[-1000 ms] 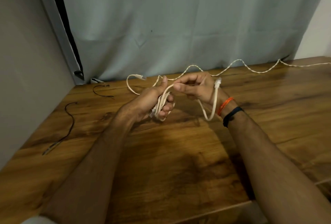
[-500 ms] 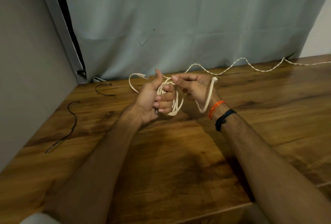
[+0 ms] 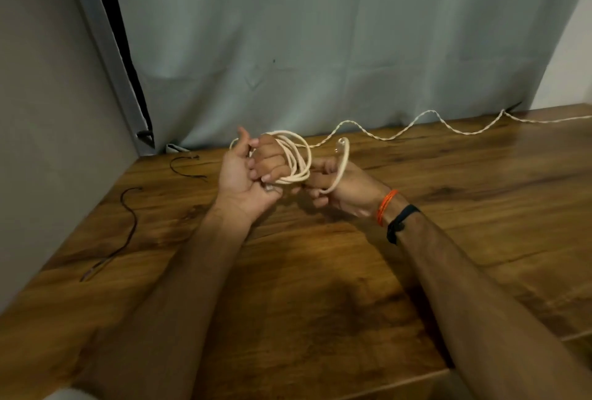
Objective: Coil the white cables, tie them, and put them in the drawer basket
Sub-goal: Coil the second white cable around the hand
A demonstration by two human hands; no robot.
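A white cable (image 3: 299,156) is wound in several loops around the curled fingers of my left hand (image 3: 245,175), held above the wooden table (image 3: 320,271). My right hand (image 3: 339,190) sits just right of the coil and grips the cable's free tail, which arcs up over that hand to its plug end (image 3: 343,143). A second, twisted white cable (image 3: 416,122) lies along the table's back edge and runs off to the right. No drawer basket is in view.
Two thin black ties lie on the left of the table, one short (image 3: 187,166) near the back, one long (image 3: 129,223) by the left wall. A grey curtain (image 3: 320,47) hangs behind the table. The table's front edge (image 3: 416,377) is close to me.
My right hand has dropped from on top of the coil to its right side, carrying the tail round. The coil in my left hand has widened and both hands have risen slightly.
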